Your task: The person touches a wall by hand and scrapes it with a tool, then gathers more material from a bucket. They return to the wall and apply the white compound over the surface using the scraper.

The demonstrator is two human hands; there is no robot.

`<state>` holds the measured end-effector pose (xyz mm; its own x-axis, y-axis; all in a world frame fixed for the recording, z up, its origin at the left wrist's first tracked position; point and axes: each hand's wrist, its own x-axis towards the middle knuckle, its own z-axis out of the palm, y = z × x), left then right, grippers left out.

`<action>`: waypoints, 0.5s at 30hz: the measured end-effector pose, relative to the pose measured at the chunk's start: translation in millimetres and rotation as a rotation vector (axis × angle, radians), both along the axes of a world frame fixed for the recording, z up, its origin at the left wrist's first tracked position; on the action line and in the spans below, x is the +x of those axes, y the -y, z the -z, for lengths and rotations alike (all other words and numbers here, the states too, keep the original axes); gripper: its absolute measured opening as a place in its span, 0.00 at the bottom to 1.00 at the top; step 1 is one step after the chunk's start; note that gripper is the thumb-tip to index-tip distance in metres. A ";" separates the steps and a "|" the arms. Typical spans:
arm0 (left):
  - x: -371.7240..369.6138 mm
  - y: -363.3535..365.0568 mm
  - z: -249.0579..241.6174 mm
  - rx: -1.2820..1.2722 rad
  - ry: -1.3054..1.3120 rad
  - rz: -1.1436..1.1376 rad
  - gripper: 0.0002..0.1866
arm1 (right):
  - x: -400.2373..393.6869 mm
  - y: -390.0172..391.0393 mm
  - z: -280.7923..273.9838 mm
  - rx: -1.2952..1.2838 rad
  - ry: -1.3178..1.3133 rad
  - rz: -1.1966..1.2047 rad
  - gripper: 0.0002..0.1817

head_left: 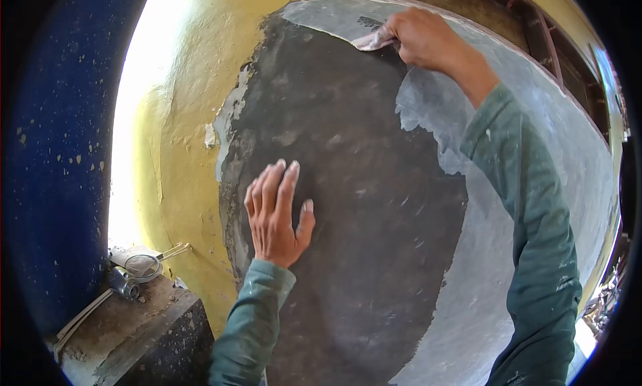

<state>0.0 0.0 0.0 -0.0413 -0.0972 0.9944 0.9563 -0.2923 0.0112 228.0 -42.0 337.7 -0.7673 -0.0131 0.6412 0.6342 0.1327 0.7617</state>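
My left hand (pixel 273 215) rests against the dark bare patch of wall (pixel 354 219), fingers stretched upward and thumb apart, with nothing in it. Higher up, the fingers of my right hand (pixel 428 42) are closed around a flat putty scraper (pixel 374 42). Its pale, smeared edge lies against the wall where light grey putty (pixel 328 18) meets the dark surface. My fingers hide most of the scraper's grip. Whitish residue marks my right fingertips. More grey putty (pixel 535 205) covers the wall on the right, with a ragged border along the dark patch.
Left of the patch stands a yellow painted wall (pixel 180 185) with a chipped edge. At lower left, a ledge (pixel 134 332) bears a small strainer (pixel 143 267), a metal can (pixel 124 283) and a pale cord (pixel 80 322). A dark blue surface (pixel 60 185) rises beyond. Wooden framing (pixel 535 35) runs along the top right.
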 end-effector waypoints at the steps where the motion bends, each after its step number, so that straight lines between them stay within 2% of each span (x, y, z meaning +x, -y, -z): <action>1: -3.6 3.2 -14.5 0.049 0.000 0.023 0.34 | 4.7 -5.9 9.5 0.000 -0.047 -0.030 0.18; 8: 0.9 2.2 -137.0 0.246 -0.030 -0.042 0.31 | 51.1 -3.4 51.4 0.005 -0.060 -0.159 0.20; 12: 4.7 -14.0 -189.6 0.140 0.005 -0.111 0.34 | 62.6 5.9 77.7 -0.015 -0.058 -0.208 0.20; 15: 14.3 -22.1 -206.0 0.103 0.020 -0.121 0.36 | 71.5 9.6 82.4 -0.031 -0.102 -0.115 0.21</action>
